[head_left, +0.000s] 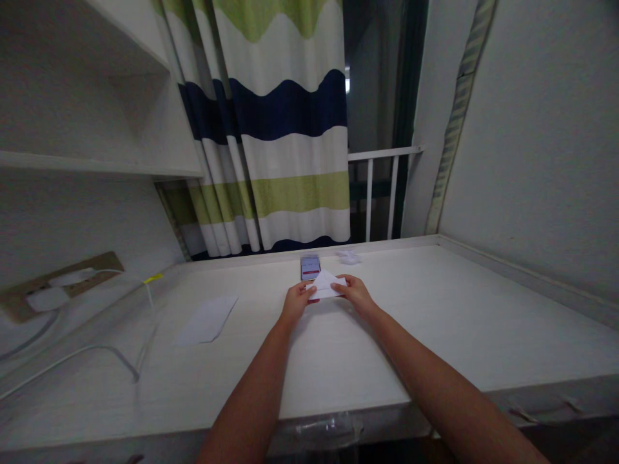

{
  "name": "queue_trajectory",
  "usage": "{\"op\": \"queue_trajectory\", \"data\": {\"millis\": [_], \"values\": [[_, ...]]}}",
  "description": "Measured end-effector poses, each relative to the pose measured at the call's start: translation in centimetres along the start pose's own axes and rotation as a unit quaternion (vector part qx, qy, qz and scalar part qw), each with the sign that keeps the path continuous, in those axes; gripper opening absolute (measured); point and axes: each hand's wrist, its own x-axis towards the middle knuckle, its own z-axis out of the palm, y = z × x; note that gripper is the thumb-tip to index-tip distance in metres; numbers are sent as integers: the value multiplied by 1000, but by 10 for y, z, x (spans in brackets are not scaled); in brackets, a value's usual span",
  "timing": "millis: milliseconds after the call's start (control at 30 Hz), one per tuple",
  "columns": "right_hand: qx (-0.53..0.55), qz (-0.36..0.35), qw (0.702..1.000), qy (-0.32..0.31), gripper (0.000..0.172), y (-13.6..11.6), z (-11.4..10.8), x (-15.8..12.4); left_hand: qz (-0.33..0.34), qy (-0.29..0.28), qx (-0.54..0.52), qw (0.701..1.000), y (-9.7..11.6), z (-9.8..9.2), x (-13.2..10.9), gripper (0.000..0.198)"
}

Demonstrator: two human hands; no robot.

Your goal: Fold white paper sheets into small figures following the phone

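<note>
A small folded white paper is held over the middle of the white desk. My left hand pinches its left edge, and my right hand pinches its right edge. Both hands have their fingers closed on the paper. Just behind the paper a phone lies flat with its screen lit.
Another white paper lies on the desk to the left. White cables run from a wall socket plate at the far left. A crumpled clear wrapper sits at the back edge. Behind hang a striped curtain and a white railing.
</note>
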Motion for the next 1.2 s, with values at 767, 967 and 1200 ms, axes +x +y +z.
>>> {"op": "queue_trajectory", "data": {"millis": [767,967,1200], "values": [[-9,-4,999,-42,28,-2,6,-5,81,-8,135,987,7,-1,-4,28],[17,10,1000,-21,30,-1,3,-2,28,-5,50,998,3,0,-2,43],[30,11,999,1,31,3,0,0,48,-2,27,998,2,-2,-2,45]]}}
